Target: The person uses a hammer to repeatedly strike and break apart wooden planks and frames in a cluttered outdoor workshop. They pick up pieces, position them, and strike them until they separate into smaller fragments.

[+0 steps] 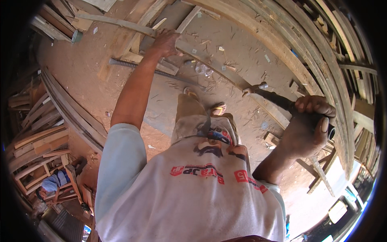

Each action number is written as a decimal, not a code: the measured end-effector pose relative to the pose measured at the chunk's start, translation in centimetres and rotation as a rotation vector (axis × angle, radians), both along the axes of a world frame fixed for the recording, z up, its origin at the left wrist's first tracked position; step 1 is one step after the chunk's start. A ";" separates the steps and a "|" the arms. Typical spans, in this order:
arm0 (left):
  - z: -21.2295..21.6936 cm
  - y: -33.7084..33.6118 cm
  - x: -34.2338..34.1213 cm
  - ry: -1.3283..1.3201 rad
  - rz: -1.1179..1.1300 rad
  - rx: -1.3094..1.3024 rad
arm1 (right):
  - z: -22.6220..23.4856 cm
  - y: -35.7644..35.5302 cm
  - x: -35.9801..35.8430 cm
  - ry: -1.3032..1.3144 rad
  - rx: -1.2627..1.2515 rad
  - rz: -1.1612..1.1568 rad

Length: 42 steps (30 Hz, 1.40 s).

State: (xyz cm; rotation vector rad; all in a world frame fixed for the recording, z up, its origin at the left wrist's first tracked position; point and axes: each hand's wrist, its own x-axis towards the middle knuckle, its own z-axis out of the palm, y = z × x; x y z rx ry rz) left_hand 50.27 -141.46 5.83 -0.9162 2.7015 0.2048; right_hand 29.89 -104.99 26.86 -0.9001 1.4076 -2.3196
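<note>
My left hand (pixel 167 42) is stretched out ahead and presses down on a long, thin wooden plank (pixel 213 64) that lies slanted across the dirt floor. My right hand (pixel 310 125) is raised beside me and grips the dark handle of a claw hammer (pixel 266 92). The hammer's metal head points toward the plank, just above its right part. My sandalled feet (pixel 205 103) stand close to the plank, below my pale printed shirt.
A ribbed steel bar (pixel 153 72) and a crushed clear plastic bottle (pixel 203 68) lie by the plank. Long boards (pixel 322 60) are stacked along the right. Wooden frames (pixel 36 141) pile up at the left, where another person (pixel 52 181) in blue sits.
</note>
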 end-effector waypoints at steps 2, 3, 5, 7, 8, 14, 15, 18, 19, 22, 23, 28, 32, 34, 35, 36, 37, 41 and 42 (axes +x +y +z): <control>0.5 0.1 -0.2 -0.026 0.033 0.037 | -0.2 -1.1 0.2 -0.035 -0.057 -0.024; 0.8 0.4 -0.5 -0.021 0.037 0.025 | -0.1 -1.7 0.3 -0.012 -0.067 0.006; 1.5 1.0 -0.6 -0.012 0.047 0.002 | 0.4 -3.0 0.3 0.031 -0.084 0.068; 0.5 0.8 0.1 0.072 0.011 -0.014 | 0.7 -4.2 0.6 0.059 -0.119 0.149; 0.1 0.7 0.4 0.114 -0.004 -0.023 | 1.5 -5.3 1.0 0.100 -0.154 0.216; -1.0 1.6 1.5 0.278 0.021 -0.070 | 1.4 -12.5 2.8 0.271 -0.261 0.505; -0.5 1.7 1.3 0.266 0.010 -0.026 | 1.2 -13.4 2.7 0.297 -0.255 0.558; 1.4 1.6 0.8 0.226 -0.009 0.039 | -0.5 -15.2 4.1 0.294 -0.223 0.602; 1.2 1.6 0.8 0.224 -0.003 0.045 | -0.8 -15.3 4.1 0.296 -0.181 0.641; 0.7 1.3 1.0 0.198 0.003 0.062 | -1.4 -14.8 3.4 0.267 -0.102 0.776; 0.6 1.2 1.0 0.187 0.002 0.068 | -1.6 -14.3 3.0 0.243 -0.097 0.796; 0.9 1.3 0.6 0.118 0.056 0.072 | -2.0 -11.9 -0.2 0.169 -0.105 0.871; 1.3 1.8 0.1 0.071 0.102 0.033 | -2.2 -12.4 -2.2 0.140 -0.132 0.941; 0.8 1.5 -0.2 0.016 0.088 -0.011 | -1.8 -13.9 -1.9 0.092 -0.144 0.997; 0.5 1.4 -0.3 -0.013 0.078 -0.030 | -1.5 -14.8 -1.1 0.039 -0.138 0.962; 0.4 1.5 -0.4 -0.010 0.092 -0.021 | -1.2 -15.5 0.0 -0.014 -0.125 0.923; 0.3 1.5 -0.3 -0.006 0.110 -0.012 | -1.0 -15.8 0.5 -0.064 -0.112 0.887; -0.5 1.7 0.6 0.076 0.119 -0.054 | -2.5 -13.6 -1.5 -0.079 -0.234 0.918; -0.6 1.5 0.8 0.093 0.106 -0.050 | -2.6 -12.8 -2.0 -0.028 -0.217 0.858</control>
